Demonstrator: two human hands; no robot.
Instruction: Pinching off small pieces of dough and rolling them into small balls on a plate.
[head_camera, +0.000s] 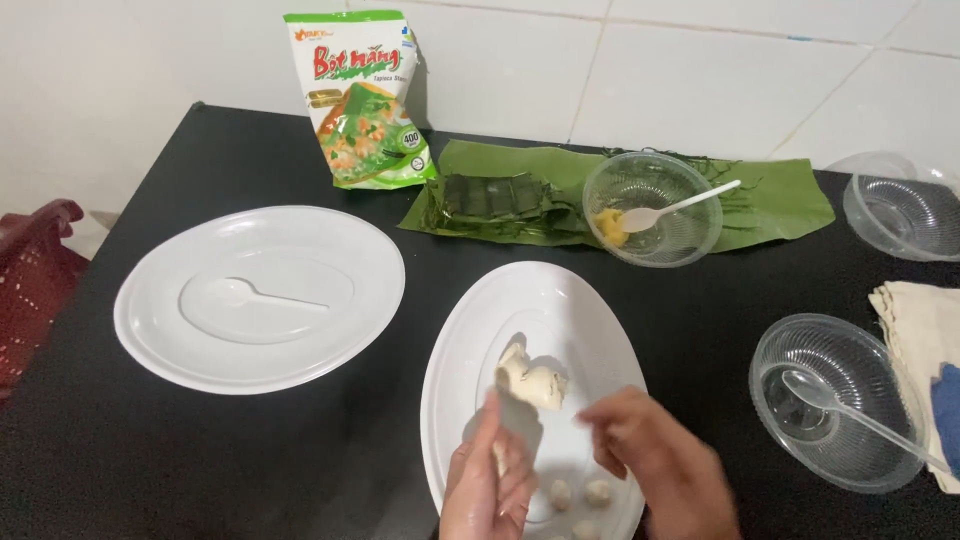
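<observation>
My left hand (490, 480) holds up a pale lump of dough (530, 382) over a white oval plate (470, 340) near the front of the black table. My right hand (655, 455) hovers just to the right of the dough, fingers curled, holding nothing I can make out. Several small dough balls (580, 495) lie on the plate below my hands.
A second white oval plate (180, 330) with a white spoon (255, 293) sits at left. Behind lie a green flour bag (365, 100), banana leaves (790, 195) with wrapped parcels (490, 197), and a clear bowl (655, 210) with yellow filling. Two clear bowls (835, 400) and a cloth (925, 320) are at right.
</observation>
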